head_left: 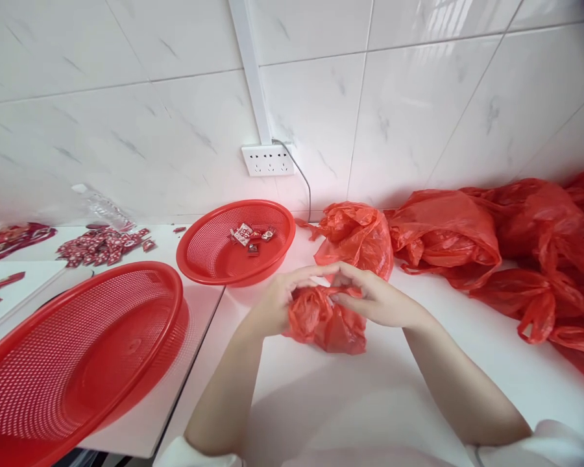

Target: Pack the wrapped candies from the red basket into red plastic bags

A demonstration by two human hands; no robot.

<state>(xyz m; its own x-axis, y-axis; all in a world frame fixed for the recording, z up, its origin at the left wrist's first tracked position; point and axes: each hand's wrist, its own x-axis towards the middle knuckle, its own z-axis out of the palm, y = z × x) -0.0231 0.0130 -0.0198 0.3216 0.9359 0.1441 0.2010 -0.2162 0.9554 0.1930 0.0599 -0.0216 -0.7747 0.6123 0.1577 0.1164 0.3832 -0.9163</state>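
A crumpled red plastic bag (328, 327) is held above the white table, in front of my body. My left hand (279, 299) grips its left side, with the fingers curled round and partly hidden behind the plastic. On the right side, my right hand (370, 295) has its fingers bent over the top edge of the bag. The fingertips of both hands come close together above it. Whatever the bag contains is hidden. Just behind it sits another bunched red plastic bag (357, 227).
More filled red bags (448, 227) line the right side by the wall. A small red basket (209, 275) holds several wrapped packets (243, 235). Front left is a large red basket (141, 376). Behind it lie a pile of small red packets (102, 246) and a clear bottle (102, 206).
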